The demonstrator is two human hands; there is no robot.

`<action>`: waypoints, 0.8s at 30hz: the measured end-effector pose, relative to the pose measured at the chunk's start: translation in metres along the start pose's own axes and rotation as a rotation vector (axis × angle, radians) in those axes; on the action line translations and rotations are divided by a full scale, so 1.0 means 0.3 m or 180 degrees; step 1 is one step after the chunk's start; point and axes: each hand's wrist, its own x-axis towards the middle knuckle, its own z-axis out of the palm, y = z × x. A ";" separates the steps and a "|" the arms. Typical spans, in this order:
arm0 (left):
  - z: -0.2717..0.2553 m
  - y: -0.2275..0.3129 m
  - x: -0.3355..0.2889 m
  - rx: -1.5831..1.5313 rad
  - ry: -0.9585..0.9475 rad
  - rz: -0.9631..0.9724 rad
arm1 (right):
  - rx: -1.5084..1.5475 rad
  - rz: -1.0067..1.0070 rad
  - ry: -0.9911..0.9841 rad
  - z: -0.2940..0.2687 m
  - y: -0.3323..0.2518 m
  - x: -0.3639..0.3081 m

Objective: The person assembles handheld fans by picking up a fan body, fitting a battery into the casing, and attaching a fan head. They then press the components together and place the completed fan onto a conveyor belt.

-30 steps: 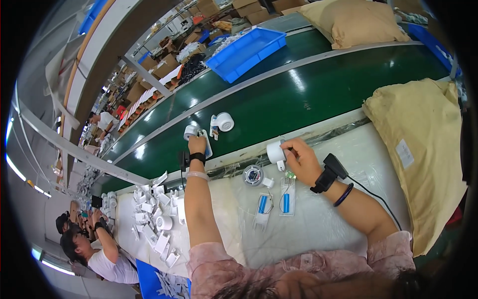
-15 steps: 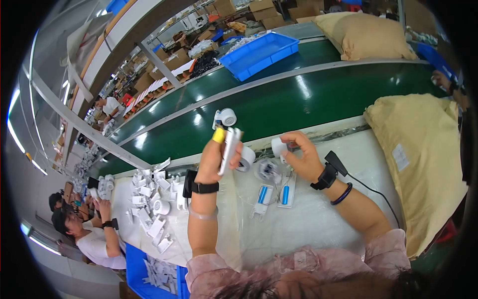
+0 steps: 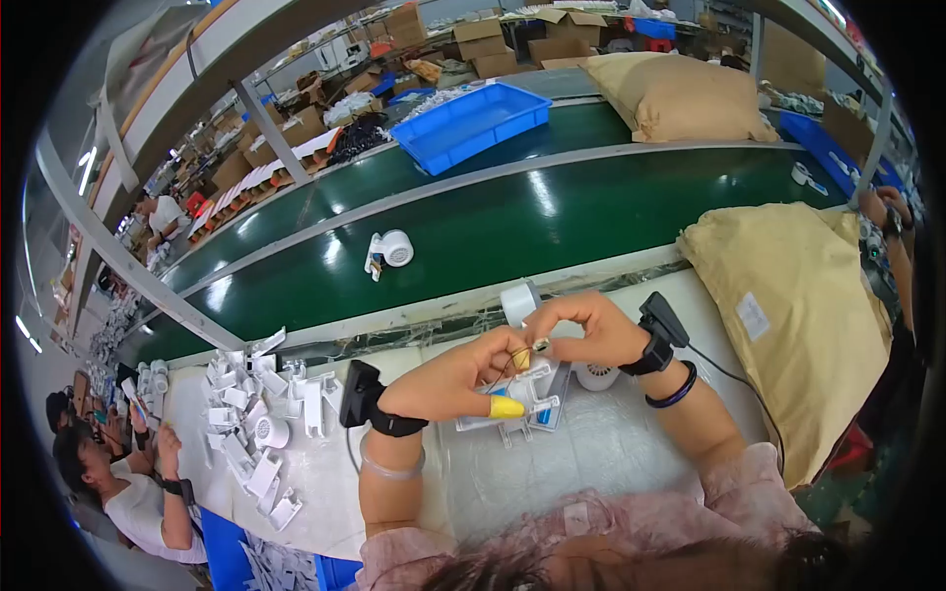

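My left hand [image 3: 458, 376], with a yellow cover on its thumb, is closed around a white plastic housing [image 3: 540, 386] above the table. Close against it, my right hand [image 3: 589, 333] pinches a small part with thin wires [image 3: 540, 346]; its exact kind is too small to tell. Under the hands lie white pieces with blue cylinders, mostly hidden. Beside my right hand rests a white round head with a slotted face [image 3: 597, 377]. A white cylindrical shell [image 3: 517, 301] stands just beyond the fingers.
White plastic parts [image 3: 261, 433] are heaped at left, above a blue bin [image 3: 222, 547]. A white round-headed unit [image 3: 396, 248] sits on the green conveyor [image 3: 473, 222]. A blue tray [image 3: 473, 128] is beyond. A tan sack [image 3: 788, 325] stands at right; co-workers are at both sides.
My hands have come together over the table; the left has lowered with the white housing. The right no longer holds the white round piece and now pinches the small wired part. The view has shifted.
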 end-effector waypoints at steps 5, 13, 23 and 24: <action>0.030 -0.014 0.021 0.2250 0.0972 -0.0253 | -0.0244 0.0251 -0.0109 -0.050 -0.023 -0.009; 0.123 -0.118 0.148 0.1882 0.1456 0.0163 | -0.0016 0.1205 -0.0112 -0.045 -0.123 -0.180; 0.166 -0.141 0.153 0.1765 0.1651 0.0439 | 0.1679 0.1292 0.0313 0.086 -0.073 -0.312; 0.159 -0.150 0.158 0.1811 0.1692 0.0472 | 0.1799 0.1283 0.0193 0.074 -0.072 -0.310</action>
